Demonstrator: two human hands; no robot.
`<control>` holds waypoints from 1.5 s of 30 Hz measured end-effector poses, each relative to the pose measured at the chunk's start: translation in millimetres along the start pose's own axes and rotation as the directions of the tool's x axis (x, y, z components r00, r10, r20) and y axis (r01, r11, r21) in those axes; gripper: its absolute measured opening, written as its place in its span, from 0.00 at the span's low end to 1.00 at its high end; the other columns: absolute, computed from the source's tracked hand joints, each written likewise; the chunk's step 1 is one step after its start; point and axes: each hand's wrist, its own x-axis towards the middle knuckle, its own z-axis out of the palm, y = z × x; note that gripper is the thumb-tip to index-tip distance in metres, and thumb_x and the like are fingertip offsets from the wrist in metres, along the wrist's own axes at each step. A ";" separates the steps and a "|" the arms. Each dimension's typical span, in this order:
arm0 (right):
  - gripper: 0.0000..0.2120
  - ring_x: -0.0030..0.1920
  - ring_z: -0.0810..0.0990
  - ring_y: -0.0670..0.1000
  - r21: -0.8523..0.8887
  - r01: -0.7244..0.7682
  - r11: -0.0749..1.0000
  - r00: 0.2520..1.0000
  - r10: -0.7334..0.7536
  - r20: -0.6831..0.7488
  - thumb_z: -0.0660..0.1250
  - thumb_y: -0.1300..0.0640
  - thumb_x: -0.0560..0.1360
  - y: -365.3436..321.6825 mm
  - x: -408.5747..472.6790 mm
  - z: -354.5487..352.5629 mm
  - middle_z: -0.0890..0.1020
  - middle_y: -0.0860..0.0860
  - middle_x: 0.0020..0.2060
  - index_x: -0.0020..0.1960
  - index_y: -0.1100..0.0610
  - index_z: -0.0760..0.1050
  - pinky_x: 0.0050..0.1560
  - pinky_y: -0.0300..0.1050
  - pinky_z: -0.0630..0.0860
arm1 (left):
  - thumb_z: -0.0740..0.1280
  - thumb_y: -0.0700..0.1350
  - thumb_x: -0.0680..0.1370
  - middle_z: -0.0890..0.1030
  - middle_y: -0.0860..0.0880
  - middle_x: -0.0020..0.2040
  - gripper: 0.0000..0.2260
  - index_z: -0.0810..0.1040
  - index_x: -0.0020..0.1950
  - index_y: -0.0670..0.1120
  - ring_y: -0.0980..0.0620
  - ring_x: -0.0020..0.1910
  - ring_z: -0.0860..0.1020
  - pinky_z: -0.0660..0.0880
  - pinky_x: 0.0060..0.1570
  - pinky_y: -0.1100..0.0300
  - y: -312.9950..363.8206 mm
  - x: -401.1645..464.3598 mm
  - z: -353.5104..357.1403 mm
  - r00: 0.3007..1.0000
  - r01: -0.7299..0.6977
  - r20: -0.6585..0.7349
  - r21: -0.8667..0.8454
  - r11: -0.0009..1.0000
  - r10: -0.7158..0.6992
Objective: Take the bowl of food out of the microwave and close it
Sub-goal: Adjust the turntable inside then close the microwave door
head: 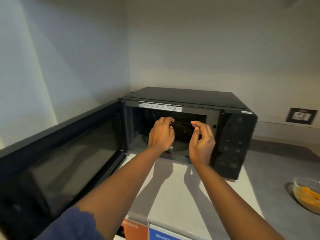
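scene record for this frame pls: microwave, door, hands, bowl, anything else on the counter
microwave: black microwave oven in a wall corner on a grey counter
door: dark glass microwave door swung wide open to the left
left hand: at the cavity opening, fingers curled, holding nothing
right hand: at the opening, empty
cavity: dark; contents behind the hands cannot be made out
bowl: clear glass bowl of orange food on the counter, right of the oven
other: wall socket
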 end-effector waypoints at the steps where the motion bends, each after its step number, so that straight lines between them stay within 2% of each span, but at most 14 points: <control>1: 0.12 0.50 0.79 0.56 0.017 0.009 1.000 1.000 -0.009 0.010 0.57 0.64 0.75 -6.7 -2.7 9.0 0.81 0.55 0.47 0.51 0.60 0.78 0.51 0.56 0.79 | 0.57 0.41 0.79 0.74 0.46 0.66 0.17 0.70 0.68 0.46 0.48 0.65 0.71 0.74 0.58 0.52 -5.9 2.2 -9.8 1.000 0.007 -0.001 0.041 0.999 -0.007; 6: 0.15 0.48 0.80 0.55 0.158 0.038 0.987 0.993 -0.055 0.106 0.54 0.59 0.74 -48.3 -23.9 59.6 0.79 0.48 0.44 0.50 0.60 0.78 0.48 0.52 0.79 | 0.58 0.39 0.78 0.70 0.44 0.69 0.19 0.68 0.70 0.45 0.45 0.69 0.67 0.71 0.63 0.50 -39.4 13.6 -74.9 0.994 0.109 -0.004 0.140 0.984 -0.110; 11: 0.14 0.48 0.78 0.51 0.271 0.093 0.958 0.942 -0.173 0.289 0.55 0.60 0.72 -83.2 -42.0 98.1 0.82 0.55 0.43 0.48 0.60 0.79 0.48 0.44 0.74 | 0.58 0.38 0.76 0.72 0.40 0.69 0.19 0.71 0.68 0.41 0.41 0.68 0.69 0.70 0.66 0.48 -65.2 25.9 -137.4 0.973 0.209 0.032 0.314 0.926 -0.230; 16: 0.13 0.54 0.73 0.49 0.385 0.217 0.897 0.731 -0.411 0.545 0.61 0.62 0.72 -123.9 -59.8 132.6 0.81 0.58 0.50 0.55 0.61 0.77 0.56 0.37 0.67 | 0.56 0.39 0.79 0.75 0.37 0.66 0.16 0.74 0.64 0.35 0.39 0.64 0.74 0.72 0.62 0.51 -82.0 35.3 -181.4 0.881 0.258 0.208 0.542 0.800 -0.425; 19: 0.19 0.59 0.71 0.50 0.423 0.258 0.869 0.579 -0.489 0.652 0.58 0.58 0.73 -139.8 -68.4 145.8 0.79 0.57 0.57 0.62 0.60 0.72 0.61 0.42 0.67 | 0.54 0.38 0.79 0.73 0.39 0.69 0.18 0.72 0.68 0.37 0.41 0.65 0.73 0.69 0.66 0.51 -85.6 41.2 -194.9 0.831 0.216 0.308 0.588 0.780 -0.462; 23: 0.22 0.67 0.67 0.51 0.403 0.277 0.872 0.491 -0.489 0.721 0.55 0.54 0.74 -145.8 -73.8 150.6 0.75 0.55 0.64 0.67 0.55 0.68 0.67 0.49 0.65 | 0.52 0.37 0.79 0.70 0.41 0.71 0.20 0.68 0.70 0.39 0.41 0.68 0.70 0.68 0.69 0.48 -89.8 52.2 -205.6 0.740 0.143 0.431 0.650 0.747 -0.516; 28: 0.20 0.65 0.70 0.49 0.400 0.238 0.885 0.488 -0.465 0.738 0.52 0.53 0.74 -149.7 -65.4 148.3 0.77 0.51 0.62 0.63 0.52 0.72 0.65 0.52 0.68 | 0.52 0.35 0.81 0.61 0.41 0.76 0.21 0.62 0.74 0.40 0.45 0.75 0.61 0.65 0.71 0.53 -82.1 59.4 -215.7 0.636 0.170 0.527 0.617 0.768 -0.564; 32: 0.18 0.63 0.72 0.49 0.421 0.178 0.889 0.549 -0.445 0.708 0.53 0.55 0.75 -141.3 -61.2 138.3 0.79 0.51 0.59 0.60 0.53 0.75 0.65 0.51 0.69 | 0.50 0.32 0.81 0.52 0.44 0.79 0.23 0.56 0.76 0.43 0.47 0.78 0.53 0.60 0.74 0.53 -75.9 63.2 -216.6 0.564 0.188 0.596 0.581 0.792 -0.572; 33: 0.18 0.62 0.73 0.49 0.427 0.154 0.891 0.571 -0.433 0.698 0.53 0.55 0.75 -138.4 -59.0 134.4 0.80 0.51 0.58 0.59 0.54 0.76 0.65 0.50 0.69 | 0.50 0.32 0.81 0.51 0.44 0.79 0.23 0.56 0.77 0.44 0.48 0.78 0.54 0.59 0.75 0.53 -74.5 63.6 -216.7 0.555 0.194 0.609 0.568 0.800 -0.567; 35: 0.17 0.61 0.75 0.48 0.438 0.118 0.891 0.606 -0.414 0.680 0.54 0.55 0.75 -133.5 -52.3 124.6 0.82 0.52 0.56 0.56 0.55 0.78 0.64 0.47 0.70 | 0.50 0.31 0.81 0.52 0.44 0.79 0.24 0.56 0.77 0.44 0.51 0.74 0.62 0.59 0.74 0.53 -72.9 64.9 -215.3 0.545 0.189 0.636 0.541 0.819 -0.546; 36: 0.16 0.60 0.76 0.48 0.442 0.103 0.891 0.618 -0.405 0.674 0.55 0.55 0.74 -131.8 -48.0 119.3 0.83 0.52 0.54 0.54 0.56 0.79 0.63 0.46 0.71 | 0.50 0.31 0.81 0.52 0.44 0.79 0.24 0.56 0.76 0.44 0.52 0.72 0.65 0.59 0.74 0.53 -72.1 64.8 -214.5 0.547 0.185 0.642 0.534 0.825 -0.538; 40: 0.15 0.55 0.79 0.46 0.379 0.043 0.924 0.629 -0.320 0.708 0.59 0.51 0.73 -122.8 -24.2 93.9 0.84 0.48 0.49 0.48 0.56 0.81 0.60 0.48 0.74 | 0.54 0.35 0.81 0.55 0.45 0.79 0.22 0.59 0.76 0.45 0.47 0.77 0.56 0.63 0.73 0.52 -60.7 63.7 -205.2 0.595 0.143 0.629 0.530 0.836 -0.501; 44: 0.12 0.53 0.80 0.42 0.174 -0.063 0.983 0.533 -0.114 0.839 0.68 0.46 0.70 -123.7 6.3 60.4 0.83 0.46 0.49 0.44 0.54 0.82 0.61 0.48 0.75 | 0.57 0.45 0.81 0.63 0.45 0.76 0.22 0.61 0.75 0.45 0.45 0.73 0.65 0.69 0.69 0.52 -43.2 62.4 -185.4 0.657 -0.006 0.593 0.620 0.784 -0.465; 45: 0.14 0.53 0.80 0.41 0.108 -0.078 0.991 0.496 -0.056 0.866 0.70 0.44 0.67 -126.1 15.6 49.3 0.83 0.46 0.51 0.45 0.53 0.82 0.61 0.48 0.74 | 0.56 0.49 0.81 0.65 0.45 0.75 0.22 0.62 0.75 0.45 0.45 0.71 0.67 0.70 0.68 0.53 -38.2 62.1 -179.0 0.671 -0.050 0.589 0.642 0.765 -0.450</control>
